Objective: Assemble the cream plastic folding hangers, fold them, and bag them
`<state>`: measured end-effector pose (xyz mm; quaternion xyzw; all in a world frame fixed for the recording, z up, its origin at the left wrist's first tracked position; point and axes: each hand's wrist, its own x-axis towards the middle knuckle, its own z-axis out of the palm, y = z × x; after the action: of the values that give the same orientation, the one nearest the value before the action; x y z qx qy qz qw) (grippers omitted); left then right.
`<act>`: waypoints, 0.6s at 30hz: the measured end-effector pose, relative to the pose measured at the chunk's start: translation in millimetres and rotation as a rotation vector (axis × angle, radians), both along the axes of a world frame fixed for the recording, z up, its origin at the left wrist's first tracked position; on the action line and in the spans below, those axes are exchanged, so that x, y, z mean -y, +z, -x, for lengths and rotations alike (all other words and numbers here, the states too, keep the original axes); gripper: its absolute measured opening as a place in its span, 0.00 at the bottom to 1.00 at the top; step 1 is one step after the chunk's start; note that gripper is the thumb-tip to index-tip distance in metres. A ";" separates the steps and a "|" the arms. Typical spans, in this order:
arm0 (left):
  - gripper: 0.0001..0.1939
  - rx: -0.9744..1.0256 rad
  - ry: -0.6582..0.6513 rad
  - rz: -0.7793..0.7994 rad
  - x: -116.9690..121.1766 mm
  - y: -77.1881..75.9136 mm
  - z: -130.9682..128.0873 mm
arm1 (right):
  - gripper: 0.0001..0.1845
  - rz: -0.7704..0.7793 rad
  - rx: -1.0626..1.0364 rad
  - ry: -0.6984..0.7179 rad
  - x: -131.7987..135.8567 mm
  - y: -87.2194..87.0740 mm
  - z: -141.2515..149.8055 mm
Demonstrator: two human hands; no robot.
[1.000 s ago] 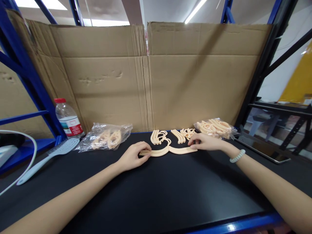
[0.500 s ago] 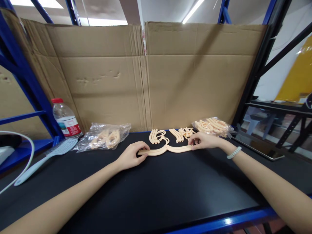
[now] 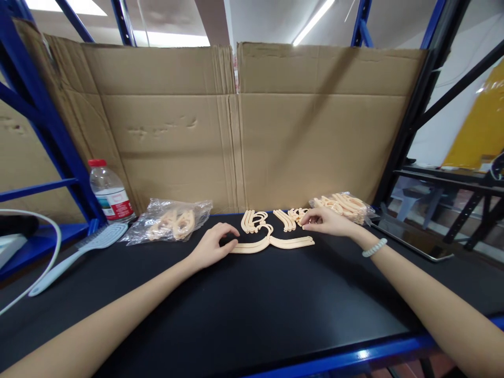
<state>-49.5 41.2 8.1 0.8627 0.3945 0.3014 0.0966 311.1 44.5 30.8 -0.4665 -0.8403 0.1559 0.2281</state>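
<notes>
A beige plastic folding hanger lies spread on the black table, its hook curving up from the middle joint. My left hand rests at the hanger's left end, thumb and fingers apart, the thumb close to or touching the arm. Beyond the hanger's right arm, my right hand reaches to a small heap of beige parts, its fingertips pinched together; what they hold is hidden. Straight hanger arms lie beside that heap. Farther left is a group of beige arms and hooks.
A clear bag of beige parts lies at left, another full bag at back right. A red-capped bottle, a light blue hairbrush and a white cable are at left. A tablet lies right. Cardboard stands behind.
My right hand has let go of the hanger's right end and moved up to the small parts. My left fingers have loosened from the left end. The hanger stays on the table.
</notes>
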 end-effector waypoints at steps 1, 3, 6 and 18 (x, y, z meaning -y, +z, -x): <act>0.09 0.007 0.030 0.015 -3.8 0.4 0.2 | 0.14 -0.025 -0.007 0.002 -1.4 1.8 6.0; 0.09 0.004 0.083 0.060 -14.1 1.3 0.0 | 0.13 -0.059 -0.003 0.022 -6.7 5.3 22.5; 0.07 -0.027 0.176 0.137 -34.9 3.5 -4.3 | 0.10 -0.085 0.055 0.065 -22.2 10.7 54.9; 0.15 -0.213 0.410 0.268 -94.0 10.0 -44.9 | 0.14 -0.006 0.443 0.069 -80.0 22.2 146.8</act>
<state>-4.6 135.2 18.1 0.7711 0.6054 0.1672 0.1046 164.3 124.5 53.1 -0.4597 -0.8857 0.0550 0.0339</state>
